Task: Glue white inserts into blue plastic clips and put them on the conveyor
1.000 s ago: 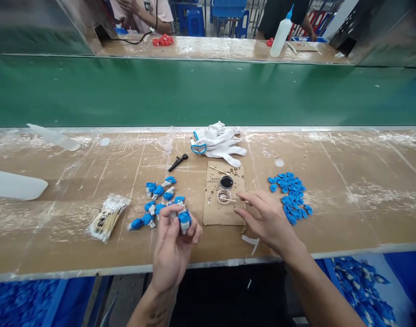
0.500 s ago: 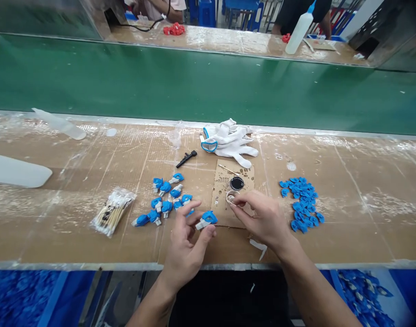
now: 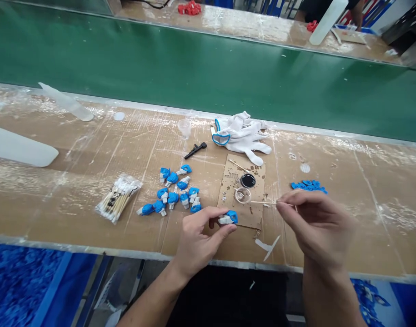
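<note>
My left hand [image 3: 199, 238] pinches a small blue and white plastic part [image 3: 228, 218] between thumb and fingers, just in front of a scrap of cardboard [image 3: 242, 210]. My right hand [image 3: 318, 225] pinches a thin wooden swab stick [image 3: 264, 202] that points left toward a small clear cap [image 3: 242, 195] on the cardboard. A black-filled cap [image 3: 248, 180] sits just behind it. Several finished blue and white parts [image 3: 175, 194] lie left of the cardboard. A pile of blue pieces [image 3: 308, 185] shows behind my right hand.
A bag of cotton swabs [image 3: 118, 203] lies at the left. White gloves [image 3: 242, 135], a black plastic piece [image 3: 195, 150] and a clear cup [image 3: 184, 127] lie further back. A green conveyor belt [image 3: 208, 68] runs behind the bench. Blue bins [image 3: 20, 286] sit below the front edge.
My right hand lifted the swab stick out of the clear cap and drew back to the right. My left hand carried the blue part right, toward the cardboard. The view tilted down.
</note>
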Available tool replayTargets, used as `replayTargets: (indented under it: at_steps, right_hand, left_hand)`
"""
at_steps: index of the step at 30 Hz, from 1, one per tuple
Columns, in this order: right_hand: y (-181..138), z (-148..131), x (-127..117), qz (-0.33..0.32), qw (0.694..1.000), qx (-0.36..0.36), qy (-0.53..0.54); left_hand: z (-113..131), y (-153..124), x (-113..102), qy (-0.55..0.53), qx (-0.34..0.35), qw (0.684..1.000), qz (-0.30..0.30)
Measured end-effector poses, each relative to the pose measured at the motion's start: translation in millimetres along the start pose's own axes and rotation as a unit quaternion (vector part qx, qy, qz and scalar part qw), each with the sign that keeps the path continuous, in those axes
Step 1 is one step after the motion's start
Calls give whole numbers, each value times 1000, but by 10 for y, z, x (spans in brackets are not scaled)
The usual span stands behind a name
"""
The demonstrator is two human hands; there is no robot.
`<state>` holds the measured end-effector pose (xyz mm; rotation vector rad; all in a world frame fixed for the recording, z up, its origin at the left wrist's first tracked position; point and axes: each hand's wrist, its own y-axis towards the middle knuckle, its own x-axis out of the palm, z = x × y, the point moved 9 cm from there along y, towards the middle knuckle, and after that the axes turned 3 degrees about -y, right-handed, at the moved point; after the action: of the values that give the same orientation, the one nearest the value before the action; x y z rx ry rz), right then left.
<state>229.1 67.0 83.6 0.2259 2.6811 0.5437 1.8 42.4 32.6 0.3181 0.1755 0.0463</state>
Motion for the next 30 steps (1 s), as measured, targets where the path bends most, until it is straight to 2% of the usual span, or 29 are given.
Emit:
replayTargets:
  at_steps: [3,11,22,30]
  right_hand:
    - [-38,-134,-52,16,997,13,70]
    - [-86,-325,119,-44,994,-2,99]
    - [-86,-430,200,-95,993,-30,56]
    - [-113,-461,219,-128,988,-52,68]
  left_hand:
    - [55,14,39,-18,13,1000,3]
    - [119,19,80,-43,21,999,-7]
    - [163,7,56,-55,37,998,-1]
    - [200,2,52,-41,48,998,0]
